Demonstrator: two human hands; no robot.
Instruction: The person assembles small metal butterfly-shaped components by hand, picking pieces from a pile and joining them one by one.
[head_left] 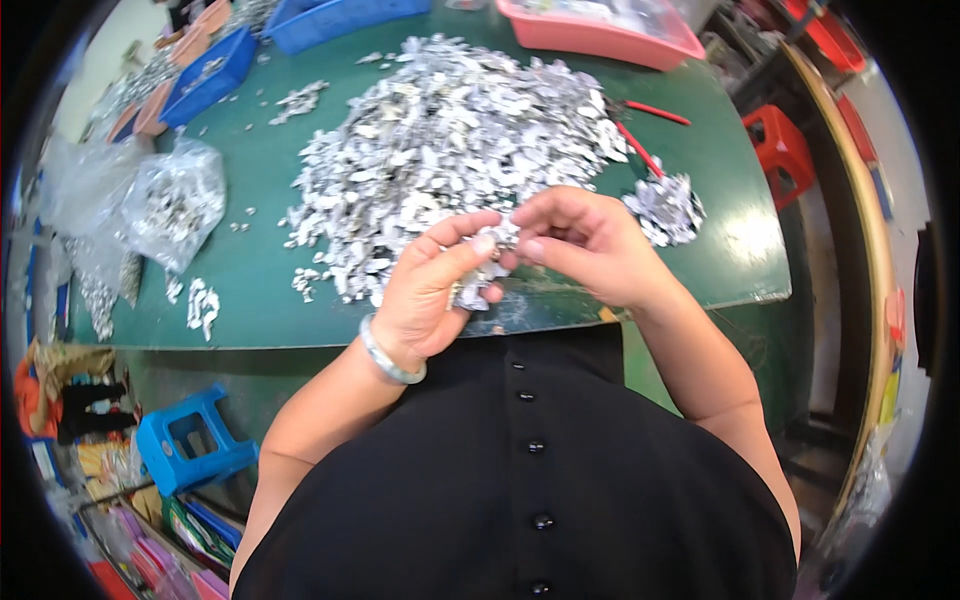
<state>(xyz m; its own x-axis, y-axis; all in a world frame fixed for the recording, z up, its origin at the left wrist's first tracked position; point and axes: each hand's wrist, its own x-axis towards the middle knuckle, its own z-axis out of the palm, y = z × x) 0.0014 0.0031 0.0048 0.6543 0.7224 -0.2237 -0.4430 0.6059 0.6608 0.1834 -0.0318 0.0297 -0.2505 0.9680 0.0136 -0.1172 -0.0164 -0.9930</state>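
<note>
My left hand (425, 290), with a pale bangle (390, 352) at its wrist, is closed around a few small silvery metal pieces (475, 292) at the table's near edge. Thumb and fingers of my right hand (595, 245) are pinched together against a silvery piece (503, 236) at the left fingertips; its exact shape is too small to make out. Just beyond both hands spreads a large heap of flat silvery pieces (460, 140). A smaller pile (665, 210) lies right of my right hand, with red-handled pliers (643, 150) partly resting at it.
The green table (740, 240) carries clear plastic bags of pieces (178, 205) at the left. Blue bins (210, 78) and a pink bin (610, 35) line the far side. A blue stool (195, 440) stands on the floor at left, a red stool (778, 155) at right.
</note>
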